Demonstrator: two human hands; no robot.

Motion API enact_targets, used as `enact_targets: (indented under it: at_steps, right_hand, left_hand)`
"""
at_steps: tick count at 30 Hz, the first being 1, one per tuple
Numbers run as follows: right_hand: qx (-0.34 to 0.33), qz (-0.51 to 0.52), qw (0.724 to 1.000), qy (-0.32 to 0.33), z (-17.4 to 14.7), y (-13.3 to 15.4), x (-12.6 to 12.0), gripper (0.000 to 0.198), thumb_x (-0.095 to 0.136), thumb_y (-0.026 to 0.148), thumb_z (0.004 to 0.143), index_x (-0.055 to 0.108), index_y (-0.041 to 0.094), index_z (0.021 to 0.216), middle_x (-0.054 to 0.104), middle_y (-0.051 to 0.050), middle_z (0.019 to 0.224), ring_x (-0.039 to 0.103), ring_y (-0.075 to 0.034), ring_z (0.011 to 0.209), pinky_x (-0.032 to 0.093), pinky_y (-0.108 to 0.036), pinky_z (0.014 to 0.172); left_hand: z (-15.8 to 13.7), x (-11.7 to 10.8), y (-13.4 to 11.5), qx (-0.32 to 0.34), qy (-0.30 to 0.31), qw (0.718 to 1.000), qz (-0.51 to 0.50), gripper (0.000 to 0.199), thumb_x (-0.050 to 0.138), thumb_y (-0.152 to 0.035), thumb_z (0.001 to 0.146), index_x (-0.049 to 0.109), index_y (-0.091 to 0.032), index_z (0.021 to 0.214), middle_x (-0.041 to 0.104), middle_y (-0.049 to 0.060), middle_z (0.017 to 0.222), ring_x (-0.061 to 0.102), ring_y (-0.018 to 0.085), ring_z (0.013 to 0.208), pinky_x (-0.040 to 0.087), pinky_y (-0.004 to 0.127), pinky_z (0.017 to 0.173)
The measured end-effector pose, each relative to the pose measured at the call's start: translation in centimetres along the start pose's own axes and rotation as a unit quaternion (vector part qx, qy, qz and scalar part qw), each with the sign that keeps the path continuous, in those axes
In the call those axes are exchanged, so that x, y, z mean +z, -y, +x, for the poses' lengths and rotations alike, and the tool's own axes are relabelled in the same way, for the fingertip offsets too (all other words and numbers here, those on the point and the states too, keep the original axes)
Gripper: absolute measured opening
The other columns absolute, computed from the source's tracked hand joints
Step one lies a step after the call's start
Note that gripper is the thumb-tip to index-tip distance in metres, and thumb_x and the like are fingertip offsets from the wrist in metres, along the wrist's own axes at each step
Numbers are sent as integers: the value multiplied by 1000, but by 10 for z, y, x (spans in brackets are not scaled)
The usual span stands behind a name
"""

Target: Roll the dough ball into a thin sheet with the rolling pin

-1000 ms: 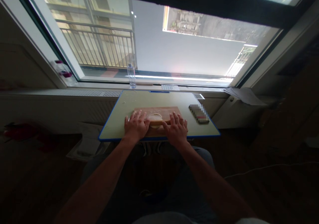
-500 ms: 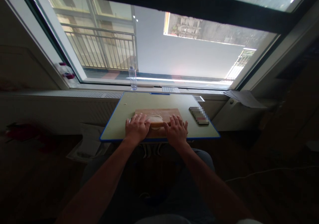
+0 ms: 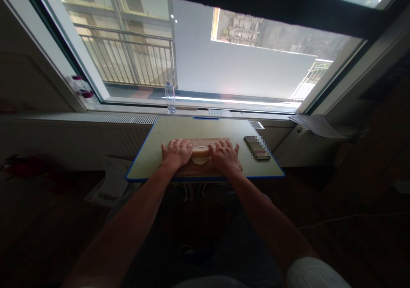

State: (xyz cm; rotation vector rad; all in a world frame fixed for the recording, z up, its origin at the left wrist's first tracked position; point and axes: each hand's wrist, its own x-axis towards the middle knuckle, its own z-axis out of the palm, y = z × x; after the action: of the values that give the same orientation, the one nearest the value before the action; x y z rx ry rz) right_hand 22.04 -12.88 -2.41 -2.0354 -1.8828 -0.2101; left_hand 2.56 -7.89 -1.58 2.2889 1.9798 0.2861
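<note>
A wooden rolling pin (image 3: 200, 152) lies crosswise over a round, pale, flat piece of dough (image 3: 200, 161), which shows in front of and behind it. My left hand (image 3: 177, 152) rests over the pin's left end, palm down. Over the right end, my right hand (image 3: 223, 153) presses in the same way, its thumb toward the middle. The fingers of both hands reach forward past the pin, and the pin's ends are hidden beneath them. Under the dough is a wooden board (image 3: 205, 141).
The board sits on a small blue-edged table (image 3: 144, 164). A phone (image 3: 257, 147), partly pixelated, lies at its right. A clear plastic bottle (image 3: 170, 98) stands on the windowsill beyond. Sheets of paper (image 3: 317, 126) lie on the right, beside the window.
Both hands and the rolling pin have moved forward, away from me, across the dough. More of the dough now shows on the near side of the pin.
</note>
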Motion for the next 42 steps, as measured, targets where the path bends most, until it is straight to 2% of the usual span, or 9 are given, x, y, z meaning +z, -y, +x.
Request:
enact_targets:
  at_steps: [7,13,20,24,29,35,42]
  right_hand:
    - [-13,-45,998,44,20,2,-6,50,30,44,114,77,28,123,72,-10,137,53,-34,132,30,-64,118]
    - [-21,-66,995,68,37,-1,-1,50,30,45,113,74,30,130,71,-11,138,53,-36,132,34,-62,114]
    - [-10,-64,994,84,60,-5,11,48,35,48,110,71,34,140,69,-8,145,56,-35,130,39,-60,112]
    - [-32,-73,990,115,70,-10,19,44,41,47,109,70,39,141,63,-5,154,53,-35,135,41,-59,111]
    - [-25,-30,994,104,77,-17,30,45,42,47,109,69,36,143,63,-3,156,53,-33,136,41,-56,113]
    - [-6,-15,995,98,69,-13,26,46,38,45,110,70,33,140,66,-5,151,54,-32,133,39,-52,111]
    - [-17,-38,997,66,43,-6,9,45,35,42,112,74,27,127,72,-9,135,55,-33,126,36,-51,109]
  left_hand:
    - [25,-4,3,7,61,998,11,67,20,-55,105,53,-35,160,41,7,174,39,35,157,25,70,127]
    - [44,-3,6,-6,90,996,16,73,23,-60,102,39,-35,169,30,7,180,28,36,163,20,70,129]
    - [65,-2,9,-13,109,994,19,72,28,-61,99,44,-37,166,32,5,179,30,37,161,22,70,128]
    - [75,-3,9,-12,106,994,18,71,31,-61,99,47,-37,164,34,6,178,30,38,160,24,71,127]
    - [85,-1,9,-9,95,995,15,68,37,-60,97,54,-37,159,40,8,174,34,41,157,24,73,126]
    - [82,1,9,4,80,996,26,68,34,-60,98,53,-38,159,41,8,174,35,39,155,22,72,126]
    - [56,-7,4,19,60,998,24,66,31,-55,101,54,-35,159,43,8,173,36,39,155,20,72,127]
